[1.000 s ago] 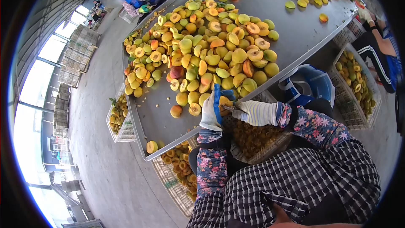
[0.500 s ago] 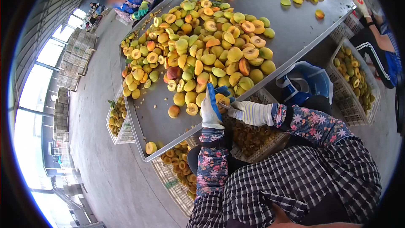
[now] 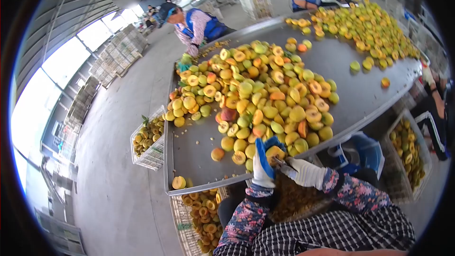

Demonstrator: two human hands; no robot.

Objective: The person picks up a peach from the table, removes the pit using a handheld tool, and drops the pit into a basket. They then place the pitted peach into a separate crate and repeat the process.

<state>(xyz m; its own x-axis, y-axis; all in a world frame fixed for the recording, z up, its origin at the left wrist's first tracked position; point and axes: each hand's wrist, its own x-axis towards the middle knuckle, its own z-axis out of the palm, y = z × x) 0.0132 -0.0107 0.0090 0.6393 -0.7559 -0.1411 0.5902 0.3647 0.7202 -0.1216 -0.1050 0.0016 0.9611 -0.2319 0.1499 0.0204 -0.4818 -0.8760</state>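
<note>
My left hand [image 3: 263, 163], in a white glove with a blue palm, is closed around a yellow peach half [image 3: 274, 153] at the table's near edge. My right hand [image 3: 307, 173], in a white knit glove, grips a small metal pitting tool [image 3: 282, 163]. Its tip meets the peach half; how deep it goes is hidden. Just beyond my hands rises a heap of halved and whole yellow-green peaches [image 3: 270, 112] on the metal table [image 3: 194, 137]. Under my hands sits a crate with brownish pieces [image 3: 296, 196], partly covered by my arms.
A crate of pitted halves [image 3: 204, 218] stands below the table's near left corner. Another fruit crate [image 3: 150, 137] is at the left side. To the right are a blue bucket [image 3: 367, 151] and a fruit crate [image 3: 405, 156]. Co-workers [image 3: 201, 23] sit around the table.
The view has tilted up, so the table and my hands appear lower and further right. The co-worker at left now leans to the table's edge. My hands keep hold of fruit and tool.
</note>
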